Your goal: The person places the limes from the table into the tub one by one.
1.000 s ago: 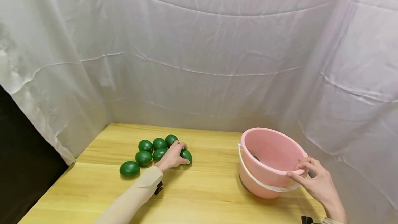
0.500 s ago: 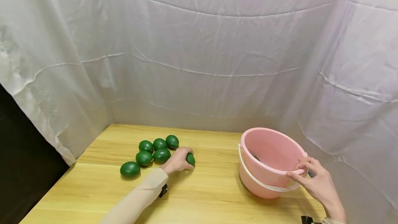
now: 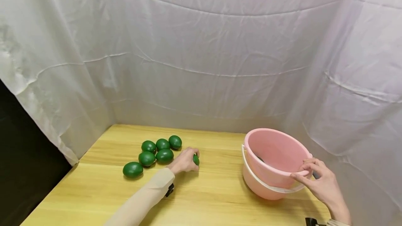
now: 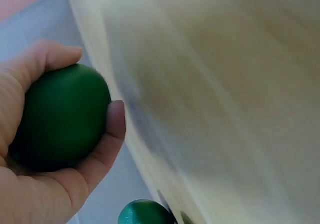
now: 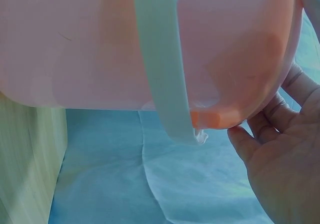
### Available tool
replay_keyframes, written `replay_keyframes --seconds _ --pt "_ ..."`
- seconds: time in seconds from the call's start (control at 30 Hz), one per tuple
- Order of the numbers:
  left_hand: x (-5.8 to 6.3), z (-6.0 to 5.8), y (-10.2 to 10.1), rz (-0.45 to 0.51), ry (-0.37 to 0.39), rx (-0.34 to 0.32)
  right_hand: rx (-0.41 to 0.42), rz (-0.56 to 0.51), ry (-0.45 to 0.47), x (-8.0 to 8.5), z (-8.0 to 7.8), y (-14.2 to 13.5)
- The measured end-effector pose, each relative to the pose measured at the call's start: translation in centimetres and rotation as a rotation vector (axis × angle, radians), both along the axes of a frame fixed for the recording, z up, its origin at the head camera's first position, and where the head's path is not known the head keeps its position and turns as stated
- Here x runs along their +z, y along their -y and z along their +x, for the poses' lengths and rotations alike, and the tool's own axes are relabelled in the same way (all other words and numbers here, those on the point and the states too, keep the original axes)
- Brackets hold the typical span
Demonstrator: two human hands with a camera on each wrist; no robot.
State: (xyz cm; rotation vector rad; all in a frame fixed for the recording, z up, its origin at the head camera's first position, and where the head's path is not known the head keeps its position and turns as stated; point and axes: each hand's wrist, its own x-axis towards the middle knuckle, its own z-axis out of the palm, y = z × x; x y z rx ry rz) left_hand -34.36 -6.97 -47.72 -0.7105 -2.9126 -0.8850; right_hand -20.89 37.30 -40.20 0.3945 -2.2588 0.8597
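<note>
Now 1 dk green ovoid (image 4: 62,116) sits w/in curled L hand (image 3: 184,161).

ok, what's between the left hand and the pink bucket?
Head view: past the green oval object held in the left hand, only bare wooden tabletop up to the pink bucket.

The left hand (image 3: 185,161) has shifted right (the green fruit (image 4: 65,116) along with it).
</note>
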Motion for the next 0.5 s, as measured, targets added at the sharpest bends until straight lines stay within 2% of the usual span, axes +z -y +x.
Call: replay_keyframes --seconds 0.1,0.3,0.5 --pt "0.3 -0.4 -0.2 0.063 0.011 0.01 -0.004 0.003 -0.013 0.1 0.0 -0.1" --pt "1.3 -0.4 -0.4 0.247 0.102 0.054 -0.013 0.014 -0.004 0.0 0.0 -0.1" --pt "2.3 -0.2 -0.9 0.331 0.093 0.073 -0.013 0.017 -0.005 0.1 0.0 -0.1"
